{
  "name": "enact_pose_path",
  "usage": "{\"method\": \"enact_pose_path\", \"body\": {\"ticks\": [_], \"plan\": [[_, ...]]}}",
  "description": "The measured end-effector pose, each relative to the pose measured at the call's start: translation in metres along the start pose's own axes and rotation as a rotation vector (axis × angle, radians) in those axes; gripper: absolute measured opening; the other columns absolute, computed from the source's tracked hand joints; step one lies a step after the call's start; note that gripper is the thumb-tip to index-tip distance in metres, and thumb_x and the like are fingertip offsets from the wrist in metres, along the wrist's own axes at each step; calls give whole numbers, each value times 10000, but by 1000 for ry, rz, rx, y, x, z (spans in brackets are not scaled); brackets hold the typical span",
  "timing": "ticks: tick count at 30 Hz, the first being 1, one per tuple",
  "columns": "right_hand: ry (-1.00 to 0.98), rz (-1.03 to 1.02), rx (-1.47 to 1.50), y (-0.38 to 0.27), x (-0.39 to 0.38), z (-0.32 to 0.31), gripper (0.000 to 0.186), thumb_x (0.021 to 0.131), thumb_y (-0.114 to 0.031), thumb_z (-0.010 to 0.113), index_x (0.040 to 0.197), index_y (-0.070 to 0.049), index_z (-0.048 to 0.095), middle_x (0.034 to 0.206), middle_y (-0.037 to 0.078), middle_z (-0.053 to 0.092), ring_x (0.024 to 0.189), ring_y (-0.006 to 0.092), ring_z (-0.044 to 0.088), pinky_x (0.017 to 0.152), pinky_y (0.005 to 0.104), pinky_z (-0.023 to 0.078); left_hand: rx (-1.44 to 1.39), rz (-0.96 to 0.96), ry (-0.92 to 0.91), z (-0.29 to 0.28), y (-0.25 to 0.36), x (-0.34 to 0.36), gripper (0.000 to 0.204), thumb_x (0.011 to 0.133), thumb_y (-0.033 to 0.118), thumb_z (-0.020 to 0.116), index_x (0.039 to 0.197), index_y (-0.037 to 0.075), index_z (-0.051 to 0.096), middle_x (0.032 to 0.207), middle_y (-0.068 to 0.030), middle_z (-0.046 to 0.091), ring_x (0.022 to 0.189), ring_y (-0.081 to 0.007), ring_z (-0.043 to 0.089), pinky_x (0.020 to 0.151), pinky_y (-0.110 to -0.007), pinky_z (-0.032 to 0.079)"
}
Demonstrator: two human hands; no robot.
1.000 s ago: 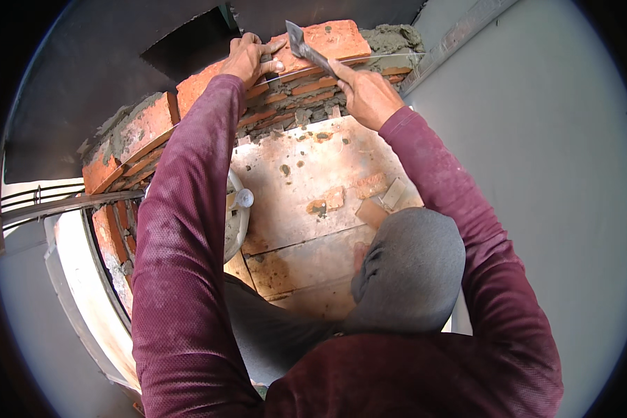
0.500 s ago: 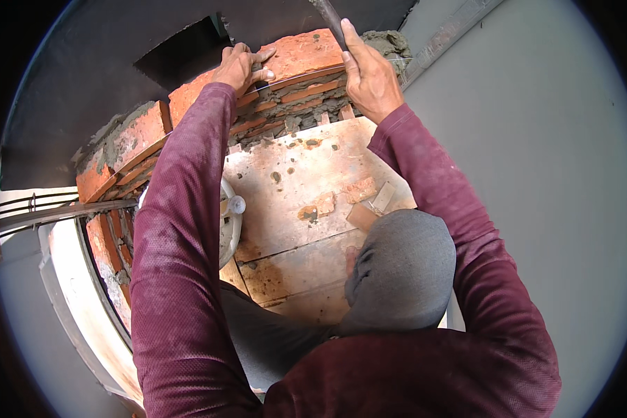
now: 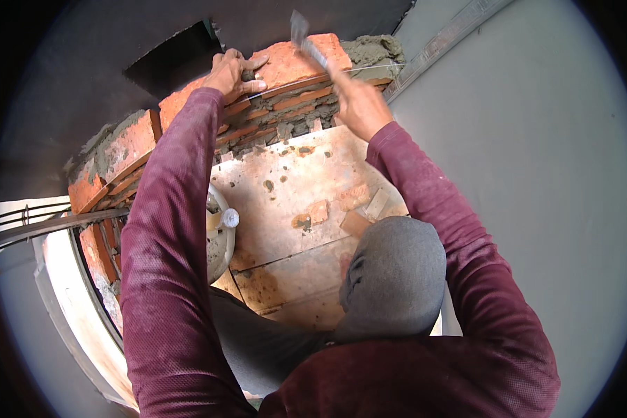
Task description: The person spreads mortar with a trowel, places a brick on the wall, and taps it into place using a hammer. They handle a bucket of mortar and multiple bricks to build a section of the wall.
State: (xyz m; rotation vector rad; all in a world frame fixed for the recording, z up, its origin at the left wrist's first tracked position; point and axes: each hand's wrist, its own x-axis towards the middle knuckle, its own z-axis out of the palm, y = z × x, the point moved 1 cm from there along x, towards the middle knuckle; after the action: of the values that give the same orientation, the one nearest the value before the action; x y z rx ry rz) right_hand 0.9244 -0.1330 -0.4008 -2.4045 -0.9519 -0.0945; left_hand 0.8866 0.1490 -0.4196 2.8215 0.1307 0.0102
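Observation:
An orange brick (image 3: 303, 61) lies on top of the low brick wall, its mortar joints grey and rough. My left hand (image 3: 228, 78) rests at its left end, over the joint with the neighbouring brick (image 3: 180, 99). Its thumb and forefinger are spread apart and point toward the right-hand brick. My right hand (image 3: 361, 104) is closed round the handle of a hammer (image 3: 299, 29), whose blurred grey head is above the brick's far side. Whether the head touches the brick, I cannot tell. A thin white string (image 3: 359, 69) runs along the wall's near upper edge.
Wet mortar (image 3: 376, 50) is heaped at the wall's right end, near a long metal straightedge (image 3: 442, 47). Brick pieces (image 3: 318, 211) lie on the stained board (image 3: 258, 237). A round pale bucket (image 3: 224, 244) stands beside my left arm. A dark wall (image 3: 83, 76) rises behind.
My right hand has come down and slightly left, tipping the hammer so its head now shows over the brick. My left hand stays on the bricks. The view has shifted slightly.

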Motion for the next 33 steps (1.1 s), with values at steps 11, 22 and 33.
{"method": "enact_pose_path", "body": {"ticks": [11, 22, 33], "plan": [[-139, 77, -11, -5, -8, 17, 553, 954, -69, 485, 1486, -127, 347, 831, 224, 605, 788, 399, 614, 742, 496, 499, -30, 13, -27, -1, -2, -3, 621, 768, 387, 780, 1348, 269, 593, 1137, -131, 516, 1075, -318, 450, 1017, -417, 385], [-45, 17, 106, -30, 1, -12, 564, 951, -86, 493, 1493, -138, 349, 868, 234, 621, 799, 405, 630, 746, 491, 505, -41, -9, -9, -2, -6, -2, 621, 745, 363, 805, 1329, 297, 604, 1148, -135, 546, 1091, -327, 465, 1036, -430, 394], [-57, 110, 38, -8, -10, 13, 512, 950, -76, 500, 1451, -156, 427, 900, 277, 641, 859, 431, 642, 766, 503, 496, -55, -38, -28, -6, 1, -3, 632, 723, 368, 818, 1318, 318, 610, 1172, -125, 543, 1100, -319, 470, 1047, -425, 398]]}}
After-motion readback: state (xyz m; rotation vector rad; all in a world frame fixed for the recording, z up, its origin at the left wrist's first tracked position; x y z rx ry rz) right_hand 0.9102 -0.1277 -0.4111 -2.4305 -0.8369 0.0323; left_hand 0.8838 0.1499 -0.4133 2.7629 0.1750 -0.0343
